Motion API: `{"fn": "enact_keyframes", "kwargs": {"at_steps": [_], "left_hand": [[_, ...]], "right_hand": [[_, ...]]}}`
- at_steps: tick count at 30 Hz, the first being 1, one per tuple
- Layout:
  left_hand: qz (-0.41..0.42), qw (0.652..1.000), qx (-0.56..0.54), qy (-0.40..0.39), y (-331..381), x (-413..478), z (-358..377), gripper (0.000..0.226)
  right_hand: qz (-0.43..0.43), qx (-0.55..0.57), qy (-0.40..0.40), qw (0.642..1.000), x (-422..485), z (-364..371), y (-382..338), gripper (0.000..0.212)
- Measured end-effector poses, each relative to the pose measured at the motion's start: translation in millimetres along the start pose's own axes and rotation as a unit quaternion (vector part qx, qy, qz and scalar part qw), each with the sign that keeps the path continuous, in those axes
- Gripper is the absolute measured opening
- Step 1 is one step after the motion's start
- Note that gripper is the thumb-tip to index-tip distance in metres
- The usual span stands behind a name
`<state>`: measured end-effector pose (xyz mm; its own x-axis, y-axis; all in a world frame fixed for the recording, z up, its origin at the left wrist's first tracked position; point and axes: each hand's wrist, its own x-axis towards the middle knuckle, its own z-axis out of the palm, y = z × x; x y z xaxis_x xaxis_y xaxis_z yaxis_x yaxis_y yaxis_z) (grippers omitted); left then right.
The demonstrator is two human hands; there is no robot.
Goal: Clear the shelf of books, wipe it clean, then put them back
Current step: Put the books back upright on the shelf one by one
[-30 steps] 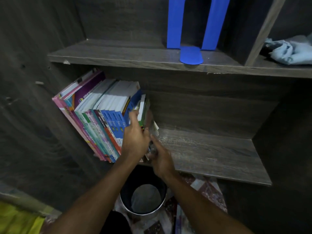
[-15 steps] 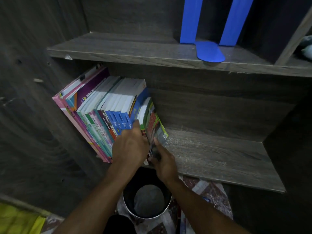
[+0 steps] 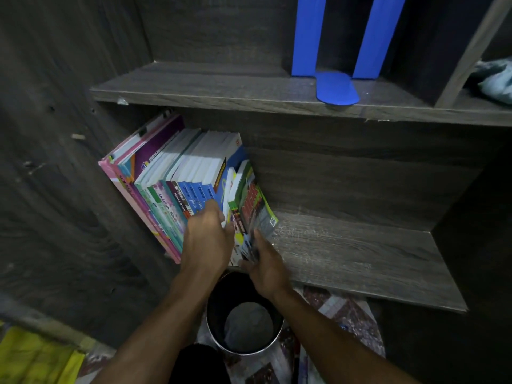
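Note:
A row of books (image 3: 177, 178) leans to the left at the left end of the lower shelf (image 3: 360, 253). My left hand (image 3: 207, 239) lies over the blue spines with bent fingers, its thumb in the gap beside a white book. My right hand (image 3: 266, 267) grips the lower edge of a thin green and red book (image 3: 250, 206), which stands tilted against the right end of the row. The right part of the lower shelf is bare wood. A pale blue cloth (image 3: 496, 79) lies at the far right of the upper shelf (image 3: 221, 87).
A blue bookend (image 3: 336, 87) stands on the upper shelf beside a wooden divider (image 3: 471, 51). On the floor below my hands stands a black round bin (image 3: 243, 317) on a patterned mat. Something yellow (image 3: 36, 358) lies at the lower left. Dark wood panels close both sides.
The green and red book has come up further beside the row and shows more of its cover. My left hand has slid slightly down the blue spines. The view has shifted right.

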<state>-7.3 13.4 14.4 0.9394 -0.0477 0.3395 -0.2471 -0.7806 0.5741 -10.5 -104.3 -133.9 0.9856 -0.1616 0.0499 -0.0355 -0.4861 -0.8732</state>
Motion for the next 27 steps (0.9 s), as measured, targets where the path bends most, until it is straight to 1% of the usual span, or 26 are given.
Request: {"fn": "enact_keyframes", "kwargs": {"at_steps": [2,3,6,9,11,15,18,22,24,27], "left_hand": [[-0.016,1.0,0.0,-0.012,0.0,-4.4,-5.9,0.027],[-0.017,1.0,-0.001,-0.017,-0.3,-8.5,-9.4,0.029],[-0.02,0.999,-0.006,-0.03,2.5,-23.9,-22.8,0.036],[-0.028,0.999,0.0,-0.032,10.2,-35.9,-35.0,0.037],[-0.015,0.999,0.012,-0.028,16.9,-43.5,-41.9,0.036],[0.0,0.999,0.024,-0.021,31.2,-58.8,-57.7,0.038],[0.012,1.0,0.021,-0.011,41.4,-71.4,-70.4,0.038],[0.049,0.999,0.01,-0.004,57.3,-90.6,-82.6,0.031],[0.065,0.998,0.007,-0.016,62.9,-94.9,-83.3,0.036],[0.087,0.996,0.007,-0.025,67.5,-86.1,-77.8,0.041]], "right_hand": [[-0.007,-0.046,0.001,0.999,-5.8,-1.8,-6.0,0.082],[-0.011,-0.051,-0.002,0.999,-9.6,-3.3,-7.6,0.084],[-0.024,-0.022,-0.015,0.999,-26.8,-6.9,-13.9,0.089],[-0.033,-0.014,-0.006,0.999,-47.4,-9.6,-19.3,0.079],[-0.066,0.0,0.004,0.998,-57.7,-12.6,-21.2,0.072],[-0.092,0.03,-0.015,0.995,-75.4,-20.9,-28.2,0.064],[-0.085,0.059,-0.018,0.994,-88.9,-26.8,-32.4,0.064],[-0.076,0.09,-0.023,0.993,-110.7,-32.1,-27.8,0.065],[-0.075,0.094,-0.016,0.993,-119.9,-35.3,-24.5,0.066],[-0.08,0.076,0.024,0.994,-117.4,-44.9,-20.8,0.066]]}}
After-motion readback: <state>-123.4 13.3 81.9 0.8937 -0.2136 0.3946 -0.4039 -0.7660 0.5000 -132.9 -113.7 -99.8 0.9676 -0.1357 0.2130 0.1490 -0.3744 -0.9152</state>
